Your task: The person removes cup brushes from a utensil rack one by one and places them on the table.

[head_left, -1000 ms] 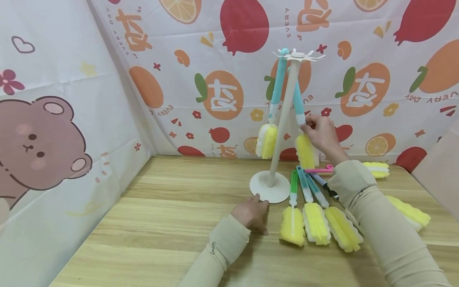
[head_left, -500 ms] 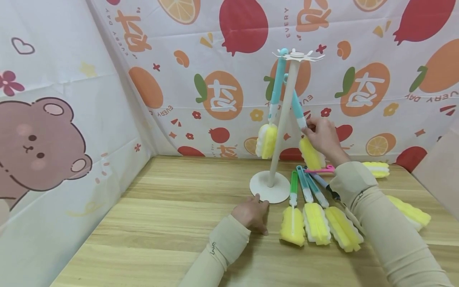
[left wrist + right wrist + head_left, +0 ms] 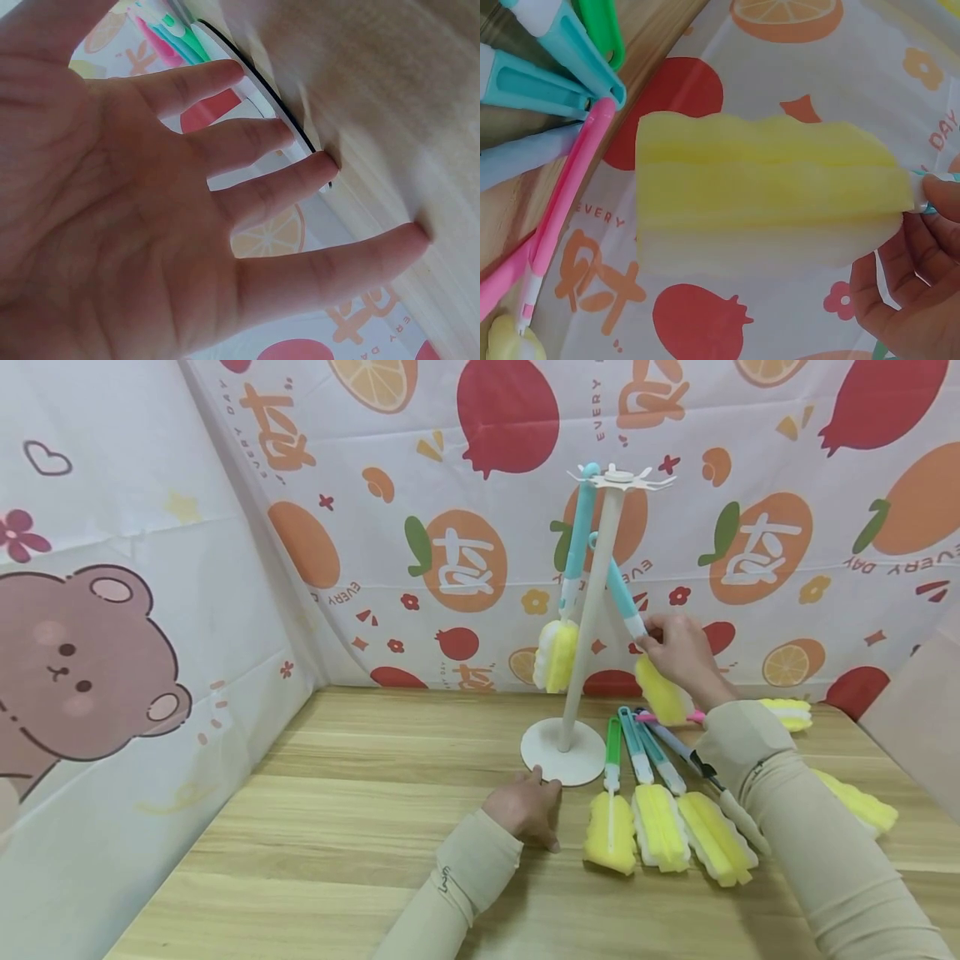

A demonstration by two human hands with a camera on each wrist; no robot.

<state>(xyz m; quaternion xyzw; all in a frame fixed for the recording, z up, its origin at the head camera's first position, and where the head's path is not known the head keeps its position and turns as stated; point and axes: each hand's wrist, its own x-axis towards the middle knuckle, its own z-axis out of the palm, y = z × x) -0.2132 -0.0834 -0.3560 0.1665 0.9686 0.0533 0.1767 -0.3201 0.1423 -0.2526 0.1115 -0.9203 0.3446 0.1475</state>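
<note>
My right hand (image 3: 678,647) pinches a sponge bottle brush (image 3: 772,180) by the white neck just above its yellow-and-white sponge head. The brush's light blue handle tilts up to the left, its looped end behind the pole of a white rack (image 3: 592,602) and below the rack's hooked top. Another light blue bottle brush (image 3: 576,539) hangs from a hook on the left side. My left hand (image 3: 525,808) lies low at the rack's round base (image 3: 564,753), fingers spread. In the left wrist view its fingertips (image 3: 281,133) reach the base's edge and the wood.
Right of the base lie several sponge brushes, among them a green-handled brush (image 3: 611,810) and a teal-handled brush (image 3: 660,822). Pink handles (image 3: 566,195) cross behind them, and another yellow sponge head (image 3: 855,802) lies farther right. A printed cloth (image 3: 375,610) backs the wooden table (image 3: 322,827).
The right hand has drawn the brush slightly down and to the right, so its looped end has dropped away from the rack top and the handle tilts more. The left hand stays put.
</note>
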